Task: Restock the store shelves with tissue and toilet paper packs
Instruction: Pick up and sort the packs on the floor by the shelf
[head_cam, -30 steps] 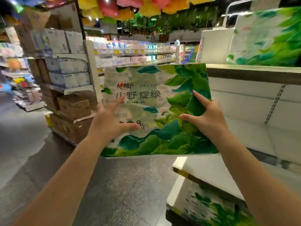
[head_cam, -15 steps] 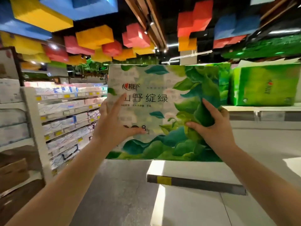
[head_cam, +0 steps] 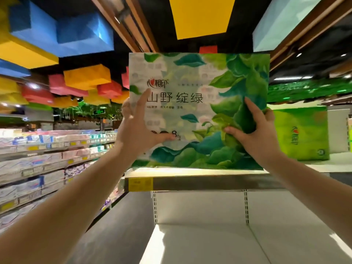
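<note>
The tissue pack (head_cam: 198, 88) is pale white with green and teal leaves, dark letters and a small red heart. Right of the tissue pack stands a bright green pack (head_cam: 302, 134) with a red mark. Below the tissue pack, the shelf (head_cam: 209, 184) is white with a yellow tag (head_cam: 140, 184). Above the tissue pack hang blue, yellow and red blocks (head_cam: 85, 77).

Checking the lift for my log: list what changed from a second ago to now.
Both hands raised the tissue pack from waist level up to the top shelf, its bottom edge now at the shelf. The left hand and right hand kept the same grip on its sides. The green pack stayed put.
</note>
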